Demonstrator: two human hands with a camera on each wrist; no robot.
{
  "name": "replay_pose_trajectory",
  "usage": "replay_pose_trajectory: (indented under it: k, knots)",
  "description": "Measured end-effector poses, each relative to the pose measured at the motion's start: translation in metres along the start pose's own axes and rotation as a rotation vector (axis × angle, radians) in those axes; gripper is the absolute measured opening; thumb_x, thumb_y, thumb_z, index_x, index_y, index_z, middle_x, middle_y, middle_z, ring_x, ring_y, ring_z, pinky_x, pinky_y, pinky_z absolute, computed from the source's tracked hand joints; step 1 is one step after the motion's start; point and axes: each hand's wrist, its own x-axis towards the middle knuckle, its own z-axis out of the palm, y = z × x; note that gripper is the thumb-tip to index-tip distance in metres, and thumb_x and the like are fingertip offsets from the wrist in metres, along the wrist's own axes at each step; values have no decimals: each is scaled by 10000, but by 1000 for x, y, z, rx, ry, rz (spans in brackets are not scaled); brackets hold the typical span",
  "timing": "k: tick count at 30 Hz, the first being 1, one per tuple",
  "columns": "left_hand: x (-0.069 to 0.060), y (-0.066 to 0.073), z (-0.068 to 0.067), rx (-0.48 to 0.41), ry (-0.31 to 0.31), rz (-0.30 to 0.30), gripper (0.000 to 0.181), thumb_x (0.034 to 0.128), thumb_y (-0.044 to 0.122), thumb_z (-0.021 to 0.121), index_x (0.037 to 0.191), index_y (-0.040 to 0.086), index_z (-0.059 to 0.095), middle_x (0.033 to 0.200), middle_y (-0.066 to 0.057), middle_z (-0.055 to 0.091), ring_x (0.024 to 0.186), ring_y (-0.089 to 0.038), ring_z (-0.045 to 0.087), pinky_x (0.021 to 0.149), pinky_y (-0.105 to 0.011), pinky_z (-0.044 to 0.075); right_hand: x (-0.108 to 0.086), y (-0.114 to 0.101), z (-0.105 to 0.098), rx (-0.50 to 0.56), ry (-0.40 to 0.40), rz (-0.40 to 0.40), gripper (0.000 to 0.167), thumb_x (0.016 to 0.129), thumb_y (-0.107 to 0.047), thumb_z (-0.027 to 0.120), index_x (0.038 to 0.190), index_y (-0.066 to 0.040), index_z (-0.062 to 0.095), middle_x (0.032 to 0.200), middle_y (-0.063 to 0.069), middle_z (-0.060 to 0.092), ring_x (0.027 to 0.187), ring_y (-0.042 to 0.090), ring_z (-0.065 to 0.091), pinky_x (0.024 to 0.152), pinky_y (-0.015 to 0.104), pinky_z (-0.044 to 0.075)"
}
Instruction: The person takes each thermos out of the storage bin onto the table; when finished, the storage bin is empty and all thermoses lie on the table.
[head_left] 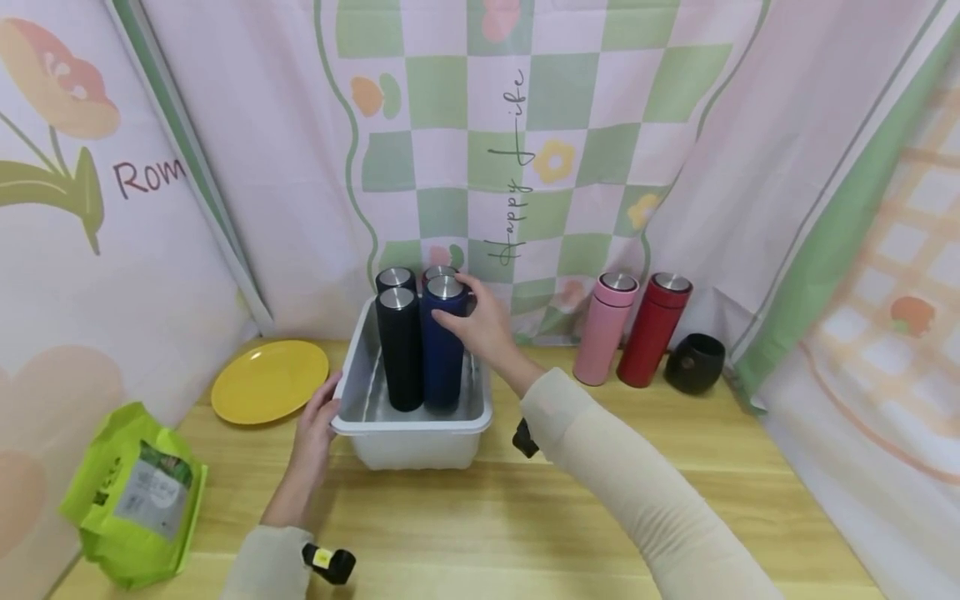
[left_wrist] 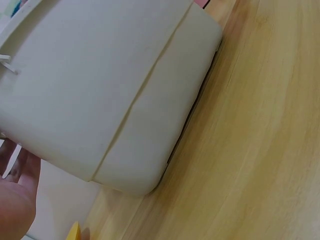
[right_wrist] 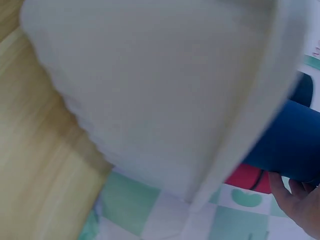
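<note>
Beige sleeve (head_left: pixel 633 483) leads to the right hand (head_left: pixel 486 323), pinching a blue bottle (head_left: pixel 442 362). Left hand (head_left: pixel 312 429) grips the bin (head_left: pixel 416 450); ideally, keep that steady and the bottle upright.

Your left arm (head_left: pixel 273 554), in a beige fabric sleeve, reaches forward, its bare left hand (head_left: pixel 313 429) raised with fingers bent in a hold. Your right arm (head_left: pixel 637 483), sleeved alike, slants in from lower right; its bare right hand (head_left: pixel 483 323) sits higher, thumb and fingers curved, gripping.
</note>
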Motion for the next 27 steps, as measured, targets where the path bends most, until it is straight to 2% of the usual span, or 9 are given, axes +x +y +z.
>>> replay_pose_trajectory:
  k: [4, 11, 17, 22, 27]
  knots:
    - [1, 0, 0, 7, -1, 1, 500, 1016, 106, 408, 1495, -13, 324, 1544, -177, 279, 1240, -164, 389, 945, -251, 429, 2, -13, -9, 56, 27, -32, 687, 826, -250, 789, 1417, -87, 481, 1372, 144, 500, 1187, 297, 508, 965, 414, 437]
    - [0, 1, 0, -1, -5, -10, 502, 1021, 97, 392, 1506, 3, 306, 1556, -161, 263, 1273, -201, 366, 952, -255, 428, 5, -35, -31, 73, 114, -132, 659, 821, -229, 792, 1395, -67, 514, 1341, 128, 538, 1149, 276, 530, 945, 410, 441]
    - [0, 0, 0, -12, 4, -10, 497, 1018, 99, 404, 1504, 23, 335, 1553, -164, 270, 1248, -171, 388, 944, -253, 433, 6, -49, -56, 52, 169, -135, 669, 818, -271, 796, 1405, -115, 514, 1343, 84, 546, 1161, 240, 520, 940, 405, 436]
    - [1, -3, 0, -5, 15, 2, 492, 1013, 96, 407, 1491, -3, 343, 1539, -175, 292, 1216, -152, 413, 941, -264, 437, 9, -59, -75, 116, 226, -172, 656, 814, -220, 797, 1393, -79, 524, 1329, 87, 546, 1137, 239, 522, 897, 378, 467]
    - [3, -3, 0, -2, 17, -15, 500, 1011, 97, 401, 1494, -5, 329, 1540, -144, 300, 1250, -172, 392, 978, -285, 415, 13, -63, -95, 178, 266, -186, 646, 813, -182, 790, 1385, -46, 523, 1317, 98, 540, 1118, 250, 516, 867, 358, 471]
